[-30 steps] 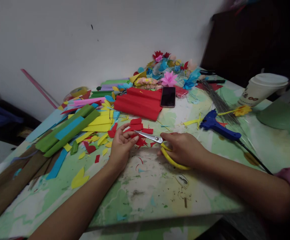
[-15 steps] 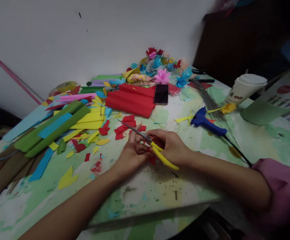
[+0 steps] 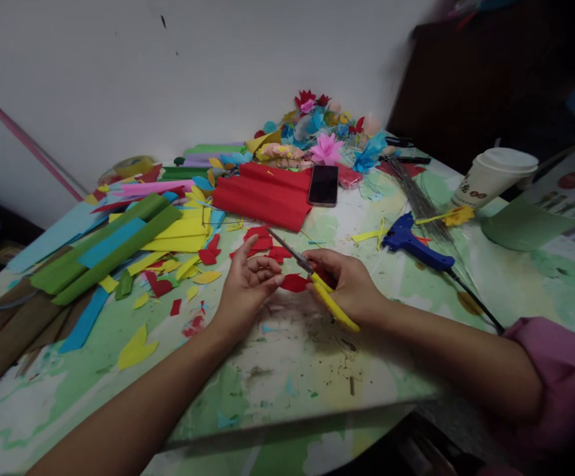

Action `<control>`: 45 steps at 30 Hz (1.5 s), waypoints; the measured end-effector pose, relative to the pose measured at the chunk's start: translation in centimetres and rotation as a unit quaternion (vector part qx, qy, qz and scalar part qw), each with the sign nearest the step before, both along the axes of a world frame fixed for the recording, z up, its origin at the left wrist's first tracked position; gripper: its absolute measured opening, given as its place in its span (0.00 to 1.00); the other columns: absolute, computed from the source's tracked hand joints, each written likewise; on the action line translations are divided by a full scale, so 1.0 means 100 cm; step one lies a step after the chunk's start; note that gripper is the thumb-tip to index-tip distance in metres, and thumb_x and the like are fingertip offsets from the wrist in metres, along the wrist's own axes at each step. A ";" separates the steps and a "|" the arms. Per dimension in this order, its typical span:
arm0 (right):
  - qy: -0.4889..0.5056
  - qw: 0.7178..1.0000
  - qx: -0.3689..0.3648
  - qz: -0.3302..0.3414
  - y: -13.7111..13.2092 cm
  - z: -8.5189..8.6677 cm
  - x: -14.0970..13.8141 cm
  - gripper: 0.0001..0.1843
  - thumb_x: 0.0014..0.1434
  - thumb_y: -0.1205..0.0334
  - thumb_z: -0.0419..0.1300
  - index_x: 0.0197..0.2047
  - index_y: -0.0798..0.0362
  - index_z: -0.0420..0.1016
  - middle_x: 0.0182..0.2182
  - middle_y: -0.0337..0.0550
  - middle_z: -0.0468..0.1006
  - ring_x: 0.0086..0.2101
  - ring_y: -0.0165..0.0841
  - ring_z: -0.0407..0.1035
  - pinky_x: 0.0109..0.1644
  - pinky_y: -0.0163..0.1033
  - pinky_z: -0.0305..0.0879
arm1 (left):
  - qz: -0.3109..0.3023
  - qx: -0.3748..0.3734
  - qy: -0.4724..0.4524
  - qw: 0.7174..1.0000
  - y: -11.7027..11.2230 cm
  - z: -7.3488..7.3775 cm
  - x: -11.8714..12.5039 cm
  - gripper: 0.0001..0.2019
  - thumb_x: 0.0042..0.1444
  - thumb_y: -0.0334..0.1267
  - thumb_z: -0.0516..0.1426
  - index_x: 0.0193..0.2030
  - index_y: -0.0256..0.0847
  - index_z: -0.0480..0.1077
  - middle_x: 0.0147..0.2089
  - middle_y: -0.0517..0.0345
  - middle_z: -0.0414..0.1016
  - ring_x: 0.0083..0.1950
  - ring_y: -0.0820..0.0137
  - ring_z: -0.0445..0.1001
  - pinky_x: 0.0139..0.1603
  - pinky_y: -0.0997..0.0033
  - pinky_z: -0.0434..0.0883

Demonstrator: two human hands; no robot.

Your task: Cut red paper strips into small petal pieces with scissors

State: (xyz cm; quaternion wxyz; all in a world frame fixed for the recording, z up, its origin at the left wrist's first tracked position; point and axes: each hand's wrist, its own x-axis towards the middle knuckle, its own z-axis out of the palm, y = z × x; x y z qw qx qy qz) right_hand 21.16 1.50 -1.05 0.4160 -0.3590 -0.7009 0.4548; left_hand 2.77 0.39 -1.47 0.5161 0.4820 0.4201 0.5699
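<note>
1 right hand [image 3: 349, 284] (left fingers [image 3: 262, 264] curled nearby) grips scissors [image 3: 324, 289].

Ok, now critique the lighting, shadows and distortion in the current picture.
Head view: dim, with the dark brown furniture at upper right sinking nearly to black; head view: a soft-edged shadow on the green-and-white patterned tabletop beneath the yellow-handled metal scissors; head view: likely wide-angle distortion, the white lidded paper cup leaning near the right.
</note>
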 end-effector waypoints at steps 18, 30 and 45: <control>-0.031 0.999 0.012 -0.041 -0.004 0.001 0.000 0.21 0.47 0.65 0.59 0.47 0.56 0.72 0.24 0.35 0.67 0.23 0.26 0.59 0.25 0.32 0.56 | 0.027 0.017 0.067 0.997 0.016 0.013 -0.026 0.28 0.46 0.33 0.63 0.55 0.40 0.61 0.29 0.64 0.72 0.30 0.76 0.70 0.34 0.74 0.67; -0.231 0.959 0.150 -0.068 0.004 -0.003 0.012 0.27 0.51 0.53 0.63 0.53 0.53 0.71 0.27 0.39 0.75 0.24 0.29 0.64 0.27 0.34 0.56 | 0.178 0.092 0.646 0.736 0.059 0.018 -0.125 0.13 0.55 0.40 0.53 0.44 0.38 0.73 0.41 0.47 0.76 0.45 0.57 0.72 0.49 0.56 0.64; -0.370 0.905 0.185 -0.102 0.021 -0.004 0.019 0.34 0.52 0.60 0.59 0.62 0.57 0.60 0.47 0.52 0.78 0.43 0.44 0.73 0.42 0.44 0.66 | 0.057 0.109 0.651 0.749 0.054 0.001 -0.087 0.05 0.53 0.36 0.54 0.33 0.40 0.70 0.35 0.50 0.73 0.40 0.58 0.69 0.45 0.58 0.65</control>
